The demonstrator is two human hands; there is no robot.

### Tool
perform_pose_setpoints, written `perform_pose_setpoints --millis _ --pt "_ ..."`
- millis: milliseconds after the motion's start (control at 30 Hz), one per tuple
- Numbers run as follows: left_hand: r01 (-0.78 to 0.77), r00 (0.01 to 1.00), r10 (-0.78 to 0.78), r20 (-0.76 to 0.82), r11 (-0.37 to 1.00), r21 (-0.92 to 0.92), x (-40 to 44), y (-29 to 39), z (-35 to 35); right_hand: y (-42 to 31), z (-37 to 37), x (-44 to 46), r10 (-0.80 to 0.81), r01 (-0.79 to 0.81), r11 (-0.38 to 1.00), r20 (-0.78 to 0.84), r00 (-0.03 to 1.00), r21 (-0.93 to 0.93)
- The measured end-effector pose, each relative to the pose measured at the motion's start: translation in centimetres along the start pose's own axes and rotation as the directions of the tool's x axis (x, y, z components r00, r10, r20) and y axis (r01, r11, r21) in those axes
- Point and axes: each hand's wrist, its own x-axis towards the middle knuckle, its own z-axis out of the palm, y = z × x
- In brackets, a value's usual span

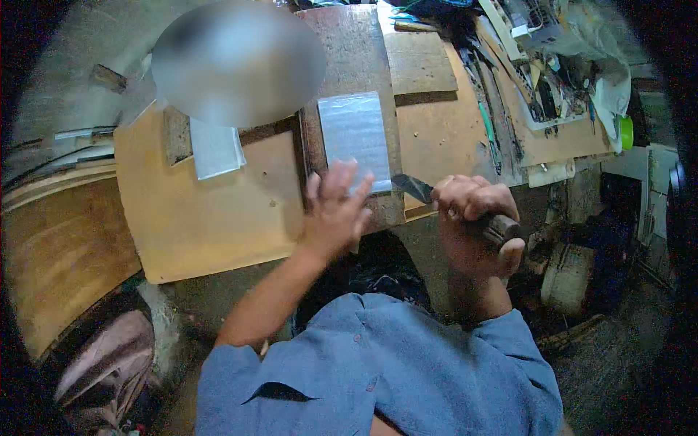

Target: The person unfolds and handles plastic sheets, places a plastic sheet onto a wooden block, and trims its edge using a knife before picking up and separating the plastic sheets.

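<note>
My right hand (476, 211) is wrapped round the dark handle of a knife (414, 189), whose short blade points left over the bench edge. My left hand (338, 203), slightly blurred, has its fingers spread at the lower left edge of a pale, translucent sheet or packet (354, 138). Whether the fingertips touch it I cannot tell. The sheet lies on a dark wooden board (349, 43). Farther left, a second pale folded piece (217, 149) lies on the tan board.
A tan board (218, 218) covers the bench's left side. A small wooden board (420, 62) lies at the back. To the right are a green-handled tool (487, 123), long dark tools and a cluttered tray (560, 120). A blurred oval hides the upper left.
</note>
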Motion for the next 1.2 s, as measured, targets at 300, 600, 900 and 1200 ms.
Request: perform_pose_setpoints --millis 300,600,900,1200 --pt "0.089 0.996 -0.089 0.009 0.995 -0.045 -1.7 3.4 3.2 2.4 -0.2 2.5 0.082 -0.085 0.994 0.042 0.996 0.065" --pt "0.082 0.996 -0.082 0.047 0.997 -0.006 -1.6 3.3 2.9 5.6 -1.0 6.5 0.042 -0.042 0.999 0.001 0.999 0.007" --pt "0.103 0.991 -0.103 0.080 0.995 0.005 -1.7 3.3 3.3 7.4 -1.6 11.5 -0.018 0.016 0.999 0.057 0.998 0.043" --pt "0.099 0.992 -0.098 0.074 0.995 -0.011 -1.7 3.2 3.2 6.6 -0.2 8.5 0.078 -0.098 0.974 0.103 0.992 0.205"
